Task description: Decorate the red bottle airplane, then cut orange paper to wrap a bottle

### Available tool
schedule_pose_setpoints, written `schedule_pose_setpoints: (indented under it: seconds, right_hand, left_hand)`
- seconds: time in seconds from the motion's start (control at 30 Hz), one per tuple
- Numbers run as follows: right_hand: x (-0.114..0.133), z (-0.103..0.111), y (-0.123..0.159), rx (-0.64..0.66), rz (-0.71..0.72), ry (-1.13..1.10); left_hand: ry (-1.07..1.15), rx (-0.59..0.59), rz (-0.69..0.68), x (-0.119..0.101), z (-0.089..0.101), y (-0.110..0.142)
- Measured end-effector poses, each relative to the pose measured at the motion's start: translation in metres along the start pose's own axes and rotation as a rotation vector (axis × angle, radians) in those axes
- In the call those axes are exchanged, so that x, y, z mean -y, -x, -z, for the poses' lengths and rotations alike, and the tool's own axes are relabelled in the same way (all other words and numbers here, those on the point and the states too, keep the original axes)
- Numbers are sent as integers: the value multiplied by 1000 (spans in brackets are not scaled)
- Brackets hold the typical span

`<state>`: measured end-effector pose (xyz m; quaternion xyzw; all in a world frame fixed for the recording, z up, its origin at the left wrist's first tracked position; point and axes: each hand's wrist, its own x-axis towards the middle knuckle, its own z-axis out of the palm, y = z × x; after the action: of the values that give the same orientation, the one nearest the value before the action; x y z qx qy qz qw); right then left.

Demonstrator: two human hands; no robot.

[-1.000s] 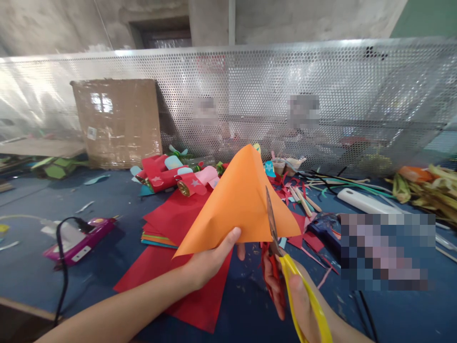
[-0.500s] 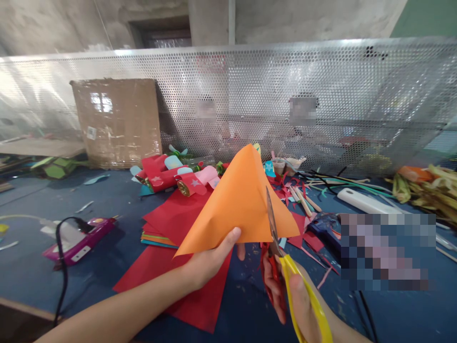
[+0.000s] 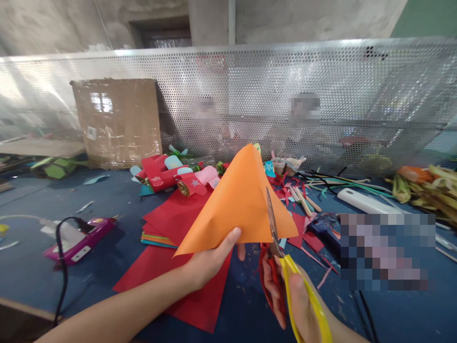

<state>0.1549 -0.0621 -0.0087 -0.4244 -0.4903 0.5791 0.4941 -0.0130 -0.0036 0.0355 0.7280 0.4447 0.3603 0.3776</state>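
A sheet of orange paper (image 3: 235, 205), bent so that it peaks at the top, is pinched at its lower edge by my left hand (image 3: 216, 257). The left thumb lies on the near face, with the other fingers mostly hidden behind. My right hand (image 3: 302, 300) grips scissors (image 3: 312, 305) with one yellow and one red handle. Their metal blades point upward at the paper's lower right, one blade showing in front of the sheet. Beneath the left forearm, red paper sheets (image 3: 203, 300) lie on the blue table, beside a stack of coloured paper (image 3: 159, 238).
Red paper rolls with stars (image 3: 193, 183) lie behind the orange sheet. A purple power strip (image 3: 80, 243) with a black cable sits left. Paper scraps, sticks (image 3: 303, 202) and a white tool (image 3: 367, 200) lie right. Cardboard (image 3: 119, 124) leans on a perforated metal panel (image 3: 250, 95).
The fingers of my right hand and the red handle have shifted slightly down and left. The orange sheet's right corner has moved slightly left. My left hand keeps its hold.
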Motion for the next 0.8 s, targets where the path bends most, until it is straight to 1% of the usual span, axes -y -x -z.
schedule_pose_setpoints:
  seconds: [0.2, 0.5, 0.63, 0.73, 0.8]
  right_hand:
    - [-1, -1, 1, -18, -23, 7]
    - [-9, 11, 10, -102, -83, 47]
    - [-11, 8, 13, -109, -121, 35]
    - [-8, 4, 12, -116, -133, 20]
    - [-4, 1, 11, -122, -131, 15]
  left_hand:
    - [9, 28, -42, 0, 1, -1]
    - [46, 31, -57, 6, 1, -3]
    - [65, 15, -55, 4, 0, -3]
    - [89, -17, -45, 3, -1, -2]
    - [156, -37, -26, 6, -2, -2]
